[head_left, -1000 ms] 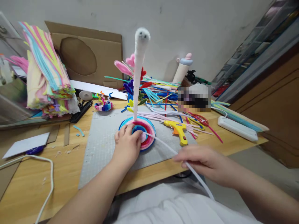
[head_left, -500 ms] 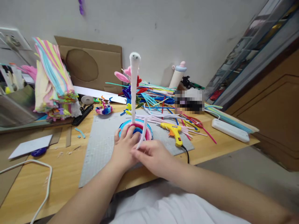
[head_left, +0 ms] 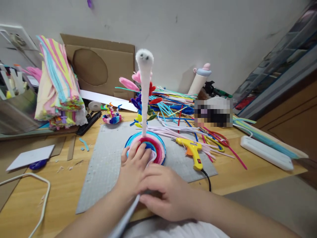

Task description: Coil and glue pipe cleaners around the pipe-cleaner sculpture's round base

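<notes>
A round base (head_left: 162,152) of coiled pipe cleaners, with blue, pink and red rings, lies in front of me. From its back edge rises a white fuzzy post (head_left: 145,96) with a rounded top. My left hand (head_left: 135,165) rests on the base, fingers spread over the inner rings, thumb hidden. Beside a pale lilac loop (head_left: 153,157) near the centre, my right hand (head_left: 165,190) is closed, overlapping the left hand's edge. A pale pipe cleaner (head_left: 127,215) runs from its thumb down toward my lap, blurred; the grip itself is partly hidden.
A yellow glue gun (head_left: 190,148) lies on the grey cutting mat (head_left: 99,175), right of the base. Loose pipe cleaners (head_left: 170,132) spread behind it. A small coloured ring (head_left: 112,119), a pipe-cleaner bundle (head_left: 58,79) and a white power strip (head_left: 266,153) lie farther out.
My right hand has come down and closer to me. The pale pipe cleaner, upright before, now trails toward my lap. My left hand stays on the base. The view has moved closer.
</notes>
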`<action>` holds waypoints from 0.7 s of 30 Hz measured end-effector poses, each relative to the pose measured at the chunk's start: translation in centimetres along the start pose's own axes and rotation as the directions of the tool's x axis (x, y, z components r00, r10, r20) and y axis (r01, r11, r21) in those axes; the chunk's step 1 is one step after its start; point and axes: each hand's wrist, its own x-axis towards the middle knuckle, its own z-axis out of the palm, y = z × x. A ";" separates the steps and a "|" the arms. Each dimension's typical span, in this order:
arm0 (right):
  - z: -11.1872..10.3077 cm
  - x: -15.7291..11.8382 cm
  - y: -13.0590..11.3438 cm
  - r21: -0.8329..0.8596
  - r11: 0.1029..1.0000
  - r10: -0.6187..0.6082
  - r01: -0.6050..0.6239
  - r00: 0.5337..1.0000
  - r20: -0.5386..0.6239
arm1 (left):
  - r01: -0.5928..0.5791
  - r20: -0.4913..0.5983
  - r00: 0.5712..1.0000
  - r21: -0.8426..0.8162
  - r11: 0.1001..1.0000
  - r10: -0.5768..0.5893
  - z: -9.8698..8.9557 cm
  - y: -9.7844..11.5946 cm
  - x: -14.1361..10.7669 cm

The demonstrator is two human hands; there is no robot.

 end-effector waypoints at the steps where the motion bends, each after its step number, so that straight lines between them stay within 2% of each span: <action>1: -0.4 -0.2 0.2 0.036 0.998 -0.045 0.044 0.999 0.024 | 0.019 0.010 1.000 -0.024 1.000 -0.019 -0.2 0.1 0.0; 2: -0.9 -0.3 0.4 0.066 0.995 -0.075 0.074 0.997 0.020 | 0.037 0.015 0.999 -0.047 0.998 -0.036 -0.3 0.3 0.1; 4: -1.8 -0.5 1.2 0.081 0.995 -0.045 0.053 0.994 -0.096 | 0.053 0.016 0.999 -0.085 0.995 -0.052 -0.7 0.5 0.0; 6: -2.5 -0.5 2.3 0.048 0.997 0.077 -0.067 0.961 -0.267 | 0.036 0.002 0.999 -0.105 0.994 -0.036 -0.9 0.6 -0.1; 8: -3.1 -0.5 3.6 -0.026 0.982 0.169 -0.188 0.929 -0.329 | 0.015 -0.025 1.000 -0.105 0.994 -0.017 -1.0 0.8 -0.1; 11: -3.5 -0.6 5.0 -0.182 0.955 0.192 -0.232 0.958 -0.215 | 0.024 -0.062 0.998 -0.088 0.996 -0.030 -1.0 1.1 -0.1; 15: -3.5 -1.1 5.4 -0.337 0.913 0.211 -0.231 0.973 -0.095 | 0.039 -0.071 0.997 -0.058 0.998 -0.043 -0.9 1.5 0.0; 21: -3.7 -1.4 5.4 -0.425 0.890 0.190 -0.167 0.982 0.013 | 0.012 -0.104 0.995 0.005 1.000 -0.012 -0.6 1.7 -0.2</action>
